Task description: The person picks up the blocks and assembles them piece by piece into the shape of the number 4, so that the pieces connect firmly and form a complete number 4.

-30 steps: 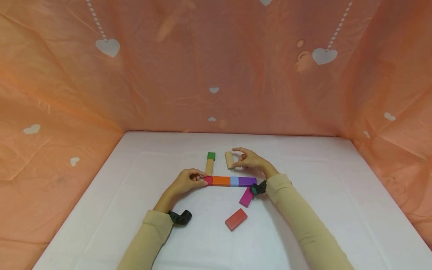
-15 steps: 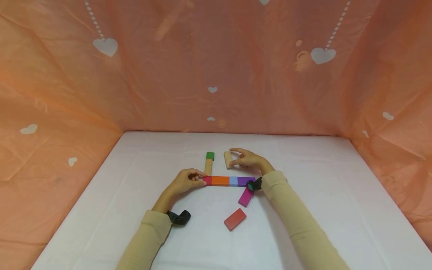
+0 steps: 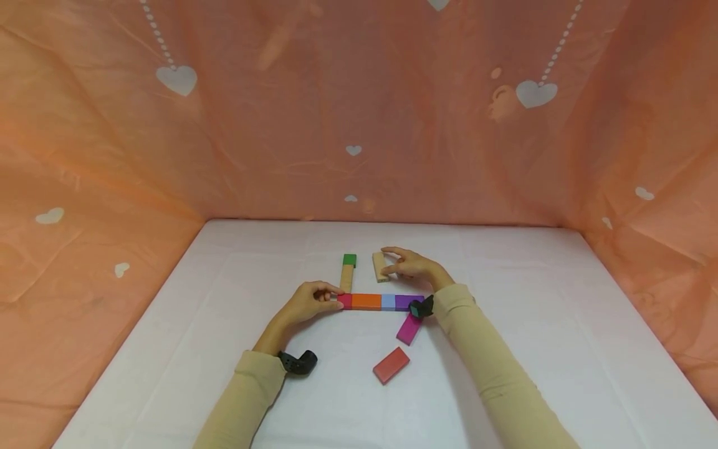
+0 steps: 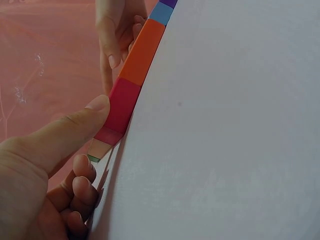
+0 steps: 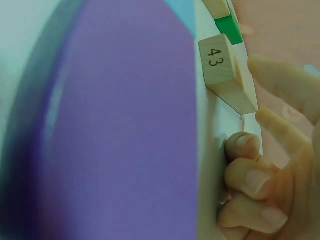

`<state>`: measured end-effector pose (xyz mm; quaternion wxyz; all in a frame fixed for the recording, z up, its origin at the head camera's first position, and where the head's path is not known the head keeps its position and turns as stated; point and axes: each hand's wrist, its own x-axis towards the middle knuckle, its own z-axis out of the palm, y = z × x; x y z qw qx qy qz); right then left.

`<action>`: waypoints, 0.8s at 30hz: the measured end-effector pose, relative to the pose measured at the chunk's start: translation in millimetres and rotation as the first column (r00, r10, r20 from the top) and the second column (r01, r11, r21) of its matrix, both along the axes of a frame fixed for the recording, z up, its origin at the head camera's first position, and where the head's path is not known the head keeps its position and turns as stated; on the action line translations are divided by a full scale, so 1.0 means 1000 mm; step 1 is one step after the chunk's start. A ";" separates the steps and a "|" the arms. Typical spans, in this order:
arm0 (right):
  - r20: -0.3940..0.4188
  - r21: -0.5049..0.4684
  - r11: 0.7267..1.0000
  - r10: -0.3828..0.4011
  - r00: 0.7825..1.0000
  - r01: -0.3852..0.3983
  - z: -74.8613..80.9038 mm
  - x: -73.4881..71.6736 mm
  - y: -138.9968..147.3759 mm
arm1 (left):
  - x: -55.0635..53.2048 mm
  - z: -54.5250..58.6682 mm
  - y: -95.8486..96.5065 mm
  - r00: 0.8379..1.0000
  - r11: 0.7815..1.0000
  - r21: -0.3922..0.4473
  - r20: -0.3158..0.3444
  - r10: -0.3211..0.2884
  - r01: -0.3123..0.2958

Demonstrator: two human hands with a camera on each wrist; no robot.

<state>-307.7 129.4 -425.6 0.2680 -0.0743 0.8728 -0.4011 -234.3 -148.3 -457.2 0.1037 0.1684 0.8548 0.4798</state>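
Note:
A red block (image 3: 344,302) forms the left end of a row with an orange block (image 3: 366,302), a light blue block (image 3: 387,302) and a purple block (image 3: 405,302). My left hand (image 3: 305,304) pinches the red block at its left end, thumb at the near corner, index finger at the far one. Beyond the row, my right hand (image 3: 414,264) touches a plain wooden block (image 3: 379,267) marked 43. Its index finger and thumb, spread apart, meet the block's right side, and its other fingers curl in, as the right wrist view shows.
A plain wooden block (image 3: 347,278) with a green block (image 3: 349,259) at its far end runs back from the row. A magenta block (image 3: 409,330) and a coral-red block (image 3: 391,365) lie nearer on the white cloth (image 3: 235,262). Orange curtains (image 3: 280,156) stand behind.
My right index finger and thumb have come slightly left, closer against the wooden block, and the right wrist has shifted left too. My left hand keeps its hold on the red block.

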 end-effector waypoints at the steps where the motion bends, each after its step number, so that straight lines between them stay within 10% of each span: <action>1: -0.006 0.007 1.000 0.000 1.000 0.000 -0.001 0.000 0.000 | 0.000 0.000 0.000 1.000 1.000 -0.002 0.001 0.002 -0.002; 24: -0.150 0.091 0.995 0.059 0.987 -0.046 -0.001 -0.004 -0.002 | 0.000 0.000 0.001 1.000 1.000 -0.019 0.002 0.015 -0.015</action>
